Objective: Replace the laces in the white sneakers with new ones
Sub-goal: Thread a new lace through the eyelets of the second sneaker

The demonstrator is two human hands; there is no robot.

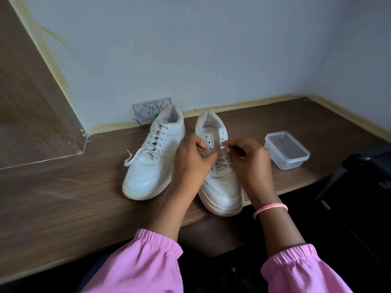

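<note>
Two white sneakers stand side by side on a brown wooden table, toes toward me. The left sneaker (152, 157) is laced to the top, and a loose lace end (128, 160) trails off its left side. The right sneaker (220, 182) has a white lace (221, 163) through its lower eyelets only; the upper eyelets are bare. My left hand (191, 163) and my right hand (247, 161) meet over this shoe's tongue. Both pinch the white lace between fingertips. Part of the lacing is hidden under my hands.
A clear plastic container (286, 150) sits on the table (63, 197) to the right of the shoes. A small patterned card packet (151, 109) leans on the wall behind the left sneaker. A dark object (364, 168) stands past the table's right edge.
</note>
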